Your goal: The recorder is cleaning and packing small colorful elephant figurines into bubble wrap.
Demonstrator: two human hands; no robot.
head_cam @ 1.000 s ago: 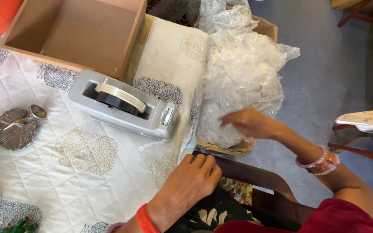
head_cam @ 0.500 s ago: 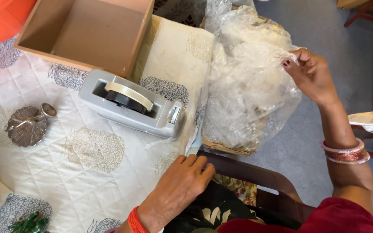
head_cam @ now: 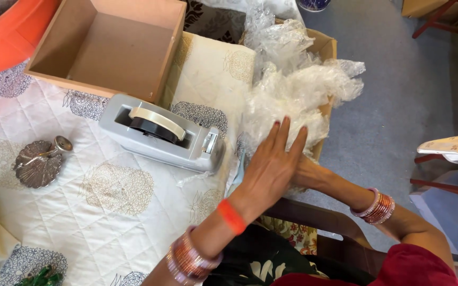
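Observation:
A crumpled mass of clear bubble wrap [head_cam: 298, 90] fills a cardboard box [head_cam: 325, 47] standing beside the table. My left hand [head_cam: 272, 164] lies flat against the lower part of the wrap, fingers straight and together. My right hand [head_cam: 304, 172] is mostly hidden behind the left one, pushed into the wrap; only its wrist and bangles [head_cam: 378, 206] show. I cannot tell what its fingers hold. A grey tape dispenser [head_cam: 163, 132] sits on the table just left of my left hand.
An open cardboard box [head_cam: 107, 47] stands at the back of the quilted tablecloth [head_cam: 112, 212]. A silver leaf-shaped dish [head_cam: 41, 161] lies at the left. An orange tub [head_cam: 6, 37] is at the top left. A dark chair arm [head_cam: 314, 214] runs below my hands.
My left hand rose from the chair arm and now presses on the bubble wrap. My right hand came down from the top right of the wrap to its lower part, behind the left hand.

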